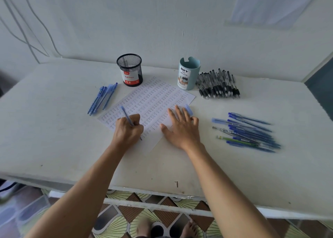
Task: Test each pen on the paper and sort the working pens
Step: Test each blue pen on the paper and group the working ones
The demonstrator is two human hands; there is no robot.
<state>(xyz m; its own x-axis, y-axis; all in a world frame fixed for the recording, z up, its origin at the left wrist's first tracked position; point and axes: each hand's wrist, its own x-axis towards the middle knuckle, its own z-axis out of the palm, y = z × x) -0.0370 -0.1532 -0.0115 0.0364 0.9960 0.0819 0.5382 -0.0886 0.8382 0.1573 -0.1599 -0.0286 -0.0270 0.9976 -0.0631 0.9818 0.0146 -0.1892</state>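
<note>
Pinching what we judge a light, stiff pen (126, 116) near its tip with our left hand (127, 129), we pin the flimsy paper (153, 97) under our spread right hand (182, 128)

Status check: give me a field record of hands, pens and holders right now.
left hand: grips blue pen, tip on paper
right hand: flat on paper, pen cap at fingertips
mesh cup: behind paper, left
teal organizer: behind paper, right
black pens: piled right of organizer
left blue pens: left of paper
right blue pens: right of right hand
</note>
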